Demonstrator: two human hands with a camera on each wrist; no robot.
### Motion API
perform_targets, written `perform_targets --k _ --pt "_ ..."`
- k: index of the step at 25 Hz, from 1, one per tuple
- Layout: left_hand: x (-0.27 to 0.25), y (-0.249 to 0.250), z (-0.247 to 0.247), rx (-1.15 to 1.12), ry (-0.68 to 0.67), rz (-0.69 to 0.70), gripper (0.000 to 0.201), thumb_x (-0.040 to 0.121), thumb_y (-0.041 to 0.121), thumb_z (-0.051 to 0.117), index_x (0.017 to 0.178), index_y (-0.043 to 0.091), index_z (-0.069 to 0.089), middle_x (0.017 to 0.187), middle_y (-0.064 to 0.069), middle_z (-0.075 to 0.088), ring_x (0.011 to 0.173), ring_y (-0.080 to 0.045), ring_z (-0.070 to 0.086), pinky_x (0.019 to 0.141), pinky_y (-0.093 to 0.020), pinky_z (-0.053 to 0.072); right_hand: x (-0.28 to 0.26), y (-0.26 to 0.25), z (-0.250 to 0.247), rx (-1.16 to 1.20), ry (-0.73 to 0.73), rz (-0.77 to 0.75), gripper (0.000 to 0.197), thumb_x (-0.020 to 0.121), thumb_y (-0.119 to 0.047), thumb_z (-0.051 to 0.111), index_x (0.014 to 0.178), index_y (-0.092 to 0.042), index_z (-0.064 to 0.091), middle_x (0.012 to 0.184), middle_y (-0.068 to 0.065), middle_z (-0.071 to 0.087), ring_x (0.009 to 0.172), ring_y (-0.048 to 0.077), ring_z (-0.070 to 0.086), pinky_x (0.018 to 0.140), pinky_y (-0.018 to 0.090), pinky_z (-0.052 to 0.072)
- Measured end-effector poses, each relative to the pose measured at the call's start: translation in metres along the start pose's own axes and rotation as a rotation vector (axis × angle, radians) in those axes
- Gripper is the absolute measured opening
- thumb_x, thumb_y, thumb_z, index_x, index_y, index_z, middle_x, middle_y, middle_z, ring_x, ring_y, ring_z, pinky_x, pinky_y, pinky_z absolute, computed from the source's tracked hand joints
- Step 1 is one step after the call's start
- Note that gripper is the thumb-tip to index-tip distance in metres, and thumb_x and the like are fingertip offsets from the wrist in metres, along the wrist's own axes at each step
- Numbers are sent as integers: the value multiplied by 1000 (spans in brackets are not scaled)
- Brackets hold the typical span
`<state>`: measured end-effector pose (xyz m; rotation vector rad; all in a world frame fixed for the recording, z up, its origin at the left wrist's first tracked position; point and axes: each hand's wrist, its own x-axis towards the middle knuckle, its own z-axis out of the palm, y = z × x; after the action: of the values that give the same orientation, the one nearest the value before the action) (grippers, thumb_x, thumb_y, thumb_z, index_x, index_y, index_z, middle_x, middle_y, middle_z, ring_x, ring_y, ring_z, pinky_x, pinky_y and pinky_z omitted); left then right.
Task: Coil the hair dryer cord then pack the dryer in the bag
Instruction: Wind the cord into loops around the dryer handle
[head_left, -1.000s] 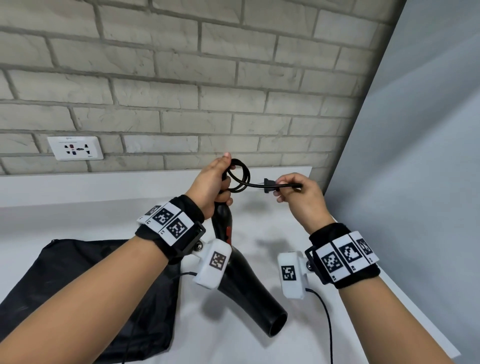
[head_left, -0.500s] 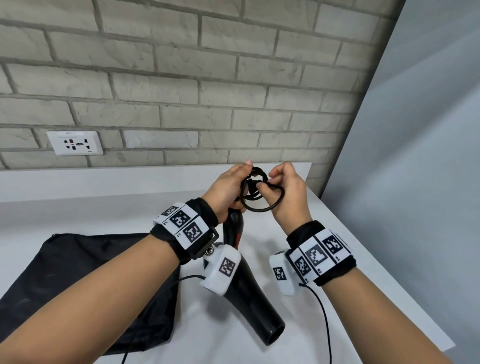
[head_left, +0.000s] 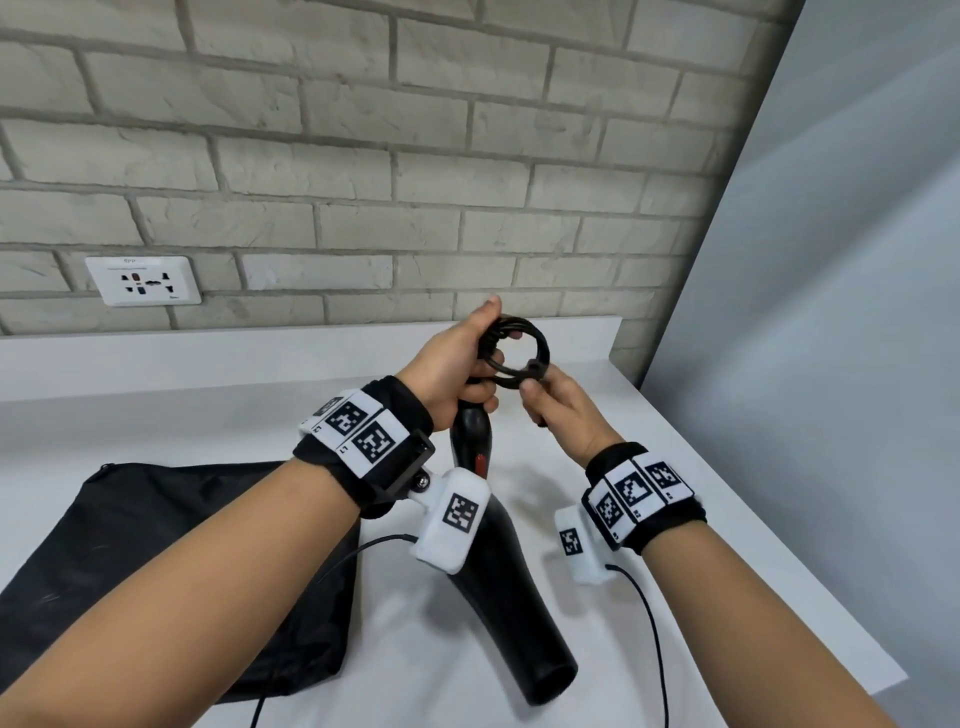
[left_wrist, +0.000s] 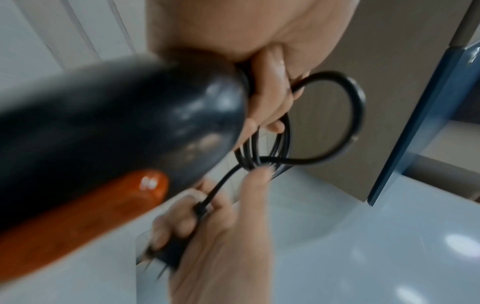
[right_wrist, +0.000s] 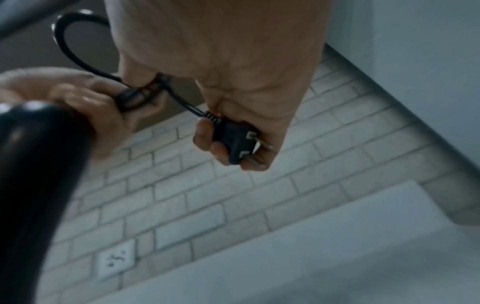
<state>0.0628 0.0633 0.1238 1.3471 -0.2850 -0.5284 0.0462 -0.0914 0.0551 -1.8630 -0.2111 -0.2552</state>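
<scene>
A black hair dryer (head_left: 498, 582) with a red switch hangs nozzle-down above the white counter. My left hand (head_left: 452, 364) grips the end of its handle (left_wrist: 130, 127) together with several loops of the black cord (head_left: 524, 348). My right hand (head_left: 556, 410) holds the cord's plug (right_wrist: 233, 142) in its curled fingers, just right of the coil, with a short run of cord (left_wrist: 337, 115) looping between the hands. The black bag (head_left: 171, 571) lies flat on the counter at the lower left, partly under my left forearm.
A white wall socket (head_left: 143, 280) sits on the brick wall at the left. A grey panel (head_left: 831, 312) closes off the right side. The counter's edge (head_left: 810, 587) runs along the right. Thin sensor cables (head_left: 654, 639) hang from both wrist cameras.
The right hand swung the plug end round to the coil and now sits below and right of it. The stretched cord has become another loop in the left hand.
</scene>
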Motion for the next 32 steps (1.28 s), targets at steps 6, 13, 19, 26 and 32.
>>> perform_targets --k 6,13,19,26,32 --pt "-4 4 -6 53 -51 60 27 94 40 43 73 24 43 40 11 18 30 -7 11 44 -22 26 -9 52 -25 -444 3 276 35 94 -34 31 76 -14 54 66 -2 47 70 20 46 63 23 37" --pt "0 -2 -5 22 -83 76 24 95 34 43 73 24 44 41 11 20 30 -5 12 41 -20 28 -1 7 -9 -69 -54 30 23 94 -1 41 100 -16 57 89 0 63 80 -9 59 79 3 41" --pt "-3 2 -7 47 -42 56 37 94 49 36 70 21 42 38 10 18 30 -8 11 47 -26 21 1 -20 -2 -89 -51 -14 27 95 -2 39 78 -15 56 48 -24 59 51 -10 51 57 6 39" --pt "-2 -6 -1 158 31 16 35 92 38 47 63 20 41 37 9 18 32 -9 10 49 -27 18 23 -49 -22 -344 157 25 28 88 -7 52 63 -18 58 58 -9 51 45 -10 46 55 10 33" --pt "0 -13 2 247 28 -14 35 95 42 38 90 18 63 38 10 19 35 -9 12 48 -27 14 23 -74 -21 -358 331 -108 15 85 -9 56 72 -10 63 51 -10 45 39 -5 42 44 6 28"
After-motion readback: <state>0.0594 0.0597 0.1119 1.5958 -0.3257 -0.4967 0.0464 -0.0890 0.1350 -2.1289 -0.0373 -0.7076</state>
